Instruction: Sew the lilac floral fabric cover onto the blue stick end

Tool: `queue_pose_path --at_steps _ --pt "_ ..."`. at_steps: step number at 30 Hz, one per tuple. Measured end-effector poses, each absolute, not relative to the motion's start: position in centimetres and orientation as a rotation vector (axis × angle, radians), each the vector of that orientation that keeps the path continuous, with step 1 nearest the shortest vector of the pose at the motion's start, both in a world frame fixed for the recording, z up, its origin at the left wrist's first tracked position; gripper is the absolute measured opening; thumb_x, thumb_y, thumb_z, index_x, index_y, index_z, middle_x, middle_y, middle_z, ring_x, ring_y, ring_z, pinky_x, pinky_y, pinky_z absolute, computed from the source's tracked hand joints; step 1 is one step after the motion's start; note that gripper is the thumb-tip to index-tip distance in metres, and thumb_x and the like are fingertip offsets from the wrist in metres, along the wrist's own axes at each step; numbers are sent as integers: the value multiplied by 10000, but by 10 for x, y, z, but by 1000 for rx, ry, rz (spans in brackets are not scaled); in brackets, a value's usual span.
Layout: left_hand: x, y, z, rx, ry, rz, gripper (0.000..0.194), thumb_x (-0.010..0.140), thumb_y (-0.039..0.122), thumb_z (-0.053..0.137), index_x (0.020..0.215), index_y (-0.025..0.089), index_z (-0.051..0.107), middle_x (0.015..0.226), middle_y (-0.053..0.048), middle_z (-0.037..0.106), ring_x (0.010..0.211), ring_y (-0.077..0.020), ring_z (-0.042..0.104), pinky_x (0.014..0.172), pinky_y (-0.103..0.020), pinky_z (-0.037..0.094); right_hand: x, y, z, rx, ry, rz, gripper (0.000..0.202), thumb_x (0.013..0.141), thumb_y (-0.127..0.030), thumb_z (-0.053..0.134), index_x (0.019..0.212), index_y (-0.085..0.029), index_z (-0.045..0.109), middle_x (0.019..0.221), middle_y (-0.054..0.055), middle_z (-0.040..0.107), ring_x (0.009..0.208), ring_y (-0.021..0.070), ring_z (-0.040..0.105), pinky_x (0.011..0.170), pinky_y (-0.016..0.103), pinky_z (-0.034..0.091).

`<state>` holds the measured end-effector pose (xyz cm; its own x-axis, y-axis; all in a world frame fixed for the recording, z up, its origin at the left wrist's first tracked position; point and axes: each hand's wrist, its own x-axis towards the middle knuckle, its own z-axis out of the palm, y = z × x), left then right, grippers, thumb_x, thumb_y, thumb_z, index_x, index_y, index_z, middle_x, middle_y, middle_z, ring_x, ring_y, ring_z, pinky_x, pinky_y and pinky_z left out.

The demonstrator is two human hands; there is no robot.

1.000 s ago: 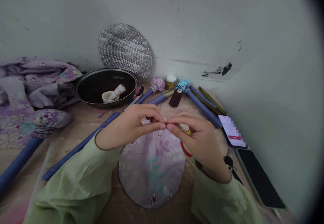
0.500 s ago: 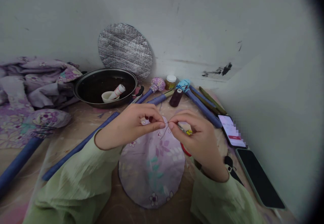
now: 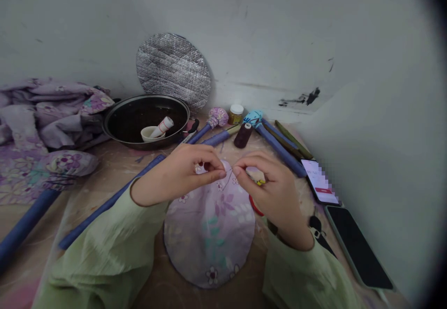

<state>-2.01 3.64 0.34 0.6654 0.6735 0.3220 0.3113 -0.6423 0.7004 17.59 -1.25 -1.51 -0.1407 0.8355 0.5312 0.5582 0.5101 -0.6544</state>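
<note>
My left hand [image 3: 195, 169] and my right hand [image 3: 268, 185] are both pinched, their fingertips a small gap apart. A fine dark thread [image 3: 227, 180] spans this gap and dangles below it; whether a needle is among the fingers is too small to tell. Under the hands lies a round piece of lilac flowered cloth [image 3: 209, 234] with a dark edge. Beyond them stands a cone of dark purple thread [image 3: 242, 136]. Scissors with a red handle [image 3: 256, 205] are partly hidden behind my right hand.
A black pan [image 3: 111, 132] holding a small white bowl [image 3: 148, 134] stands at the back left. Blue-wrapped sticks [image 3: 104, 206] lie on both sides. Two phones [image 3: 359, 244] rest on the right, near the wall. Crumpled flowered fabric [image 3: 21, 113] fills the far left.
My fingertips have drawn slightly apart, opening a small gap with thread showing across it. The cloth and surrounding things have stayed in place.
</note>
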Motion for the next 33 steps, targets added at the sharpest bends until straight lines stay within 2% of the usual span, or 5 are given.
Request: queue_pose_path --at_steps 10,21,33 --pt "-23 36 3 2260 789 736 139 860 207 646 745 157 705 738 -4 672 677 -105 613 643 -211 457 179 -11 -16 -1192 -1830 368 133 868 -156 613 766 -240 601 764 -11 655 766 169 606 728 322 449" --pt "-24 37 3 2261 826 677 154 869 223 627 751 157 701 751 2 669 685 -105 609 659 -228 445 186 -8 -18 -1182 -1883 314 130 958 -227 538 831 -219 565 811 2 632 800 159 587 743 299 434" --pt "-27 39 4 2226 868 618 159 858 220 624 742 141 701 765 -5 665 691 -96 599 662 -214 435 209 0 -22 -1338 -1621 184 160 973 -316 461 846 -232 513 736 -15 517 658 153 506 611 305 394"
